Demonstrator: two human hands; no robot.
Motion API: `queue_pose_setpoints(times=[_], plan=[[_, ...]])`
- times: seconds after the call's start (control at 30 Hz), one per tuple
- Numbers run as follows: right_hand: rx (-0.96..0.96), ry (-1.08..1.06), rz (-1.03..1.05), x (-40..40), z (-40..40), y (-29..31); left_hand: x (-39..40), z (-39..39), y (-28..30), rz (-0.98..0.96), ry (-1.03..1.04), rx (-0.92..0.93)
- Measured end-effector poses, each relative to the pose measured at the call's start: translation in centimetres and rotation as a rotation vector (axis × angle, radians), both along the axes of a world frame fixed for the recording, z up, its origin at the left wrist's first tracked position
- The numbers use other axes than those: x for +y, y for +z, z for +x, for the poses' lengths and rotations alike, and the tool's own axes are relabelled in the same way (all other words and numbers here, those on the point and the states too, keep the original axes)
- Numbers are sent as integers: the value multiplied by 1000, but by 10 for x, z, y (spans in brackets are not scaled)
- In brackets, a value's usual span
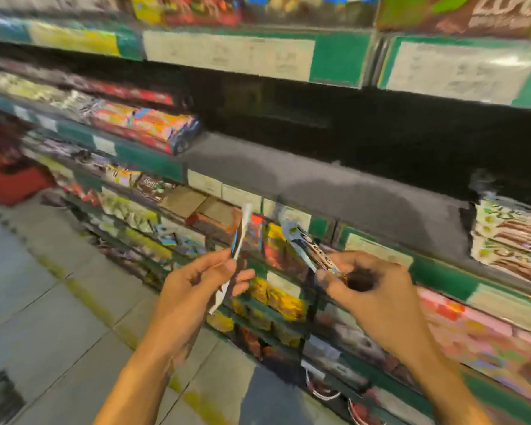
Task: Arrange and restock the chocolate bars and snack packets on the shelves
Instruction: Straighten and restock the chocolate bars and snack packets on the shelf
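The picture is blurred by motion. My left hand [196,283] pinches a thin chocolate bar [241,231] in a white wrapper, seen edge-on and pointing upward. My right hand [371,286] grips a second chocolate bar [304,243] with a white and brown wrapper, its free end tilted up and left. Both hands hover in front of the shelf unit, below a wide bare stretch of the grey shelf [334,185]. A stack of similar white and brown bars [509,240] lies at the right end of that shelf.
Colourful snack packets [154,124] fill the left part of the same shelf. Lower shelves [276,289] hold yellow and red packets and boxes. Green shelf edges carry price labels [227,53]. A red crate [10,179] stands on the tiled floor [43,302] at the left.
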State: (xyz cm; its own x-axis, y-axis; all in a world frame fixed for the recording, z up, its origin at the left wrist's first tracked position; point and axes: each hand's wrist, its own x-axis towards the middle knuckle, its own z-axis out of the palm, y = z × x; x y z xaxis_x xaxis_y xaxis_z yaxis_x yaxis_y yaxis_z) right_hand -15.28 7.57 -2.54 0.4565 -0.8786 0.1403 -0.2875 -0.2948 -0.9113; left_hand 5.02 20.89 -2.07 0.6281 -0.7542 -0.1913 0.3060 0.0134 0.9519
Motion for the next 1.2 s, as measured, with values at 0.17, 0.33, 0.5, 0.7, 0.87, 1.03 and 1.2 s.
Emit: queue_pose_setpoints(times=[0.17, 0.33, 0.5, 0.7, 0.87, 1.03, 1.2], plan=[[21, 124, 180, 56, 100, -38, 91, 78, -29, 56, 205, 89], [36, 258, 225, 98, 210, -56, 164, 156, -47, 140, 435, 29], [31, 406, 195, 117, 304, -63, 205, 218, -56, 214, 557, -5], [62, 510, 333, 112, 409, -78, 217, 292, -68, 221, 579, 39], [66, 549, 336, 97, 504, -82, 202, 371, -72, 253, 682, 28], [11, 607, 267, 75, 604, -54, 181, 457, -48, 278, 714, -37], [-61, 639, 276, 56, 680, -42, 157, 537, -34, 289, 671, -103]])
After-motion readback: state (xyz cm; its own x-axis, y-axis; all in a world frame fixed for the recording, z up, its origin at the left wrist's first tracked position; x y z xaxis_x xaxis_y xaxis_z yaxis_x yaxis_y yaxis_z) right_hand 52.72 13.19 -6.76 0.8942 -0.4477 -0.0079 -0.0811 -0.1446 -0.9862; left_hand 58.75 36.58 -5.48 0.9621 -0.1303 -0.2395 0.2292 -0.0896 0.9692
